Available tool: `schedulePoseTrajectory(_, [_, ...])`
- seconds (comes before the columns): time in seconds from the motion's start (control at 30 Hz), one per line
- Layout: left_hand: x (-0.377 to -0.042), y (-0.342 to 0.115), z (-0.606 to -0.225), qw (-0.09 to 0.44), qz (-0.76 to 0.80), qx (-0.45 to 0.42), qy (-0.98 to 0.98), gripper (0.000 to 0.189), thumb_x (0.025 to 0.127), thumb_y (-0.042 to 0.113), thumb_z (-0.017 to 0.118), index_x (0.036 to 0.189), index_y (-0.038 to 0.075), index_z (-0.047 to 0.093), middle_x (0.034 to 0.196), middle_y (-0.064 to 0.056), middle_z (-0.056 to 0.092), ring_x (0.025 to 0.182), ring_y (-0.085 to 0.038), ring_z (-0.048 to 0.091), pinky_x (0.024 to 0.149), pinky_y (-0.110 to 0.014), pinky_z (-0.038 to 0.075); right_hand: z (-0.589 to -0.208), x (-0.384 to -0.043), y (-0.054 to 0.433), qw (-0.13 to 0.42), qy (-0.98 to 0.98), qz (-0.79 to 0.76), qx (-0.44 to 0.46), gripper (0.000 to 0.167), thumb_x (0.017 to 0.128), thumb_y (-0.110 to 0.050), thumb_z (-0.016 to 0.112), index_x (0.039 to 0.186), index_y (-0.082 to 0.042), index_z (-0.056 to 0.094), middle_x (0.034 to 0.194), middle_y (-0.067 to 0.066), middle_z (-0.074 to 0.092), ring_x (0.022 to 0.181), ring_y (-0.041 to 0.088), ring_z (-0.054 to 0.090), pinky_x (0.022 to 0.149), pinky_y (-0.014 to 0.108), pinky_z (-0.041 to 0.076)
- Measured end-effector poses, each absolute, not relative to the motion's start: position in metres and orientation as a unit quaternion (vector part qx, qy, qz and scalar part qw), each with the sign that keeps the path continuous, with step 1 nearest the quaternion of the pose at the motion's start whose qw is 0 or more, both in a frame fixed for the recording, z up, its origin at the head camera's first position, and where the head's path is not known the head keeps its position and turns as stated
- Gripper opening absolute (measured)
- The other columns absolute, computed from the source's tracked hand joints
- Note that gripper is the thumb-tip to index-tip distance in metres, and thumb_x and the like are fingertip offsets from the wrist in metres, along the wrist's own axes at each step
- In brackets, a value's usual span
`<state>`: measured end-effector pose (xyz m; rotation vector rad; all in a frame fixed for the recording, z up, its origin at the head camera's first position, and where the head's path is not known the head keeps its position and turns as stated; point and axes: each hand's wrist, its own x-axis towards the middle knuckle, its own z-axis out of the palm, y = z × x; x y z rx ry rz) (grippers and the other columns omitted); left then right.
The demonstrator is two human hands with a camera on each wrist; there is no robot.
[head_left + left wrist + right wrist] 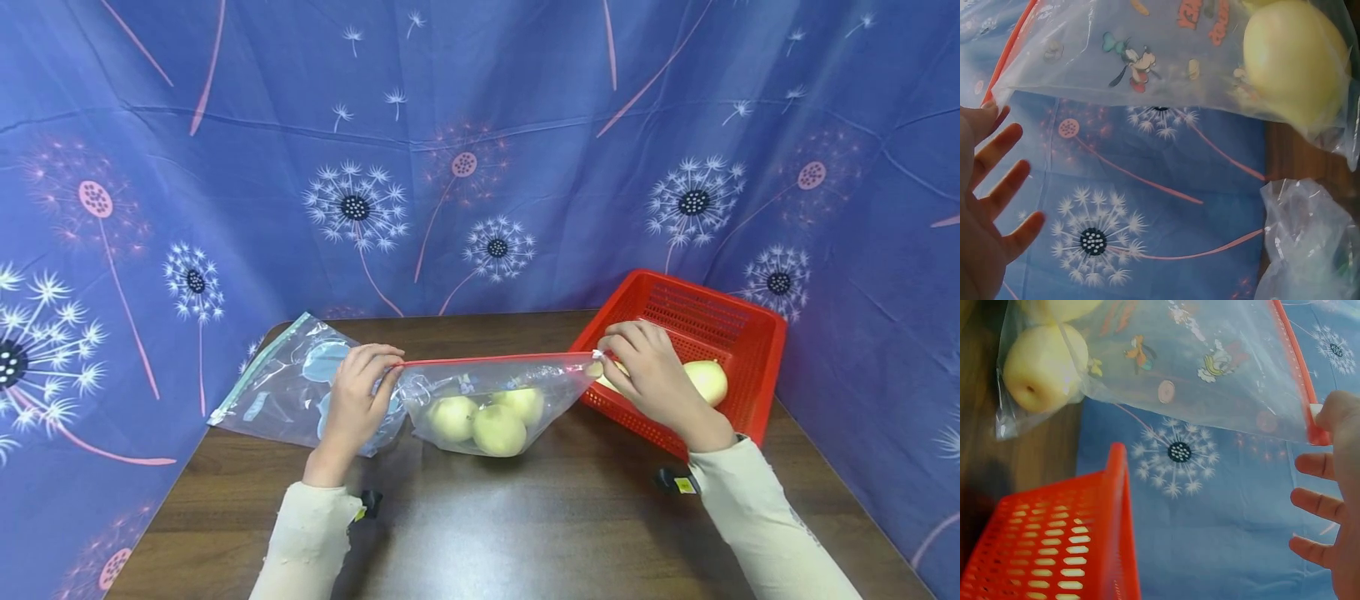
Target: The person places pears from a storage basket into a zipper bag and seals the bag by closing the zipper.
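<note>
A clear zip bag (480,385) with a red zip strip and cartoon prints is stretched between both hands. Three pale yellow-green round fruits (499,430) lie in its bottom. My left hand (358,396) pinches the left end of the red strip, its other fingers spread in the left wrist view. At the opposite end, my right hand (651,371) pinches the strip beside the white slider (1316,414). The strip runs nearly straight between them. Behind the right hand, more pale fruit (706,382) sits in a red plastic basket (772,358).
A second clear zip bag (277,408) with a green strip and light-blue patches lies flat at the table's back left, partly behind the left hand. The brown wooden table (480,525) ends at a blue dandelion-patterned curtain (570,167) on the back and sides.
</note>
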<state>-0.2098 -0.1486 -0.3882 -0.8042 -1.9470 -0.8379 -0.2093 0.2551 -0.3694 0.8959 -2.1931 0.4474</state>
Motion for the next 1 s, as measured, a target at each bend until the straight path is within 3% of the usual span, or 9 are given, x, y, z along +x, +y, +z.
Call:
schedulePoseTrajectory(0.1, [-0.207, -0.147, -0.393, 0.380, -0.359, -0.306, -0.796, 0.012, 0.089, -0.006, 0.065, 0.100, -0.002, 0.066, 0.102, -0.015, 0.069, 0.098, -0.035, 0.063, 0.083, -0.050, 0.047, -0.375, -0.209, 0.253, 0.345, -0.847, 0.214, 0.342, 0.011, 0.086, -0.008, 0.061, 0.096, -0.003, 0.060, 0.103, 0.017, 0.060, 0.098, 0.037, 0.052, 0.090, 0.057, 0.037])
schedulePoseTrajectory(0.2, [-0.204, -0.145, -0.399, 0.335, -0.386, -0.279, -0.813, 0.009, 0.096, -0.002, 0.058, 0.104, -0.002, 0.061, 0.090, -0.012, 0.066, 0.082, -0.027, 0.062, 0.072, -0.043, 0.050, -0.383, -0.208, 0.250, 0.327, -0.842, 0.270, 0.334, 0.010, 0.087, -0.002, 0.062, 0.097, -0.001, 0.059, 0.102, 0.016, 0.059, 0.098, 0.035, 0.051, 0.091, 0.044, 0.038])
schedulePoseTrajectory(0.37, [-0.200, -0.139, -0.405, 0.281, -0.434, -0.247, -0.820, 0.006, 0.102, 0.001, 0.048, 0.106, -0.001, 0.053, 0.073, 0.001, 0.049, 0.064, -0.011, 0.043, 0.057, -0.031, 0.039, -0.393, -0.203, 0.244, 0.281, -0.841, 0.365, 0.283, 0.017, 0.089, 0.005, 0.062, 0.104, -0.003, 0.058, 0.105, 0.009, 0.059, 0.103, 0.020, 0.052, 0.093, 0.020, 0.036])
schedulePoseTrajectory(0.5, [-0.198, -0.134, -0.407, 0.262, -0.468, -0.224, -0.814, 0.008, 0.105, 0.004, 0.044, 0.107, 0.000, 0.050, 0.069, 0.004, 0.042, 0.062, -0.010, 0.039, 0.056, -0.031, 0.037, -0.402, -0.199, 0.241, 0.241, -0.842, 0.414, 0.247, 0.027, 0.090, 0.003, 0.067, 0.114, -0.004, 0.057, 0.106, 0.008, 0.064, 0.097, 0.008, 0.057, 0.086, 0.018, 0.043])
schedulePoseTrajectory(0.63, [-0.196, -0.129, -0.410, 0.260, -0.492, -0.195, -0.808, 0.011, 0.105, 0.008, 0.044, 0.108, 0.000, 0.051, 0.069, 0.004, 0.043, 0.063, -0.012, 0.042, 0.058, -0.033, 0.038, -0.412, -0.197, 0.241, 0.194, -0.823, 0.464, 0.265, 0.036, 0.087, 0.007, 0.070, 0.120, 0.000, 0.060, 0.108, 0.004, 0.067, 0.097, 0.004, 0.060, 0.086, 0.016, 0.048])
schedulePoseTrajectory(0.8, [-0.196, -0.127, -0.410, 0.239, -0.546, -0.177, -0.783, 0.013, 0.106, 0.007, 0.043, 0.110, -0.002, 0.051, 0.068, 0.002, 0.043, 0.058, -0.009, 0.042, 0.053, -0.028, 0.037, -0.418, -0.196, 0.238, 0.145, -0.779, 0.539, 0.288, 0.022, 0.091, 0.012, 0.060, 0.113, 0.011, 0.063, 0.107, -0.013, 0.065, 0.098, -0.001, 0.060, 0.084, 0.014, 0.048])
schedulePoseTrajectory(0.9, [-0.198, -0.128, -0.408, 0.214, -0.576, -0.163, -0.772, 0.015, 0.107, 0.008, 0.041, 0.113, -0.002, 0.049, 0.065, 0.002, 0.041, 0.052, -0.007, 0.040, 0.048, -0.024, 0.035, -0.419, -0.199, 0.236, 0.143, -0.771, 0.550, 0.286, 0.017, 0.096, 0.007, 0.057, 0.111, 0.010, 0.064, 0.104, -0.018, 0.065, 0.096, 0.000, 0.059, 0.083, 0.014, 0.048])
schedulePoseTrajectory(1.0, [-0.201, -0.130, -0.404, 0.194, -0.589, -0.152, -0.770, 0.020, 0.108, 0.013, 0.039, 0.116, -0.003, 0.048, 0.074, 0.002, 0.042, 0.059, -0.008, 0.040, 0.054, -0.024, 0.036, -0.419, -0.201, 0.234, 0.146, -0.772, 0.553, 0.278, 0.017, 0.097, 0.004, 0.057, 0.111, 0.006, 0.065, 0.104, -0.017, 0.066, 0.096, 0.002, 0.059, 0.083, 0.014, 0.047])
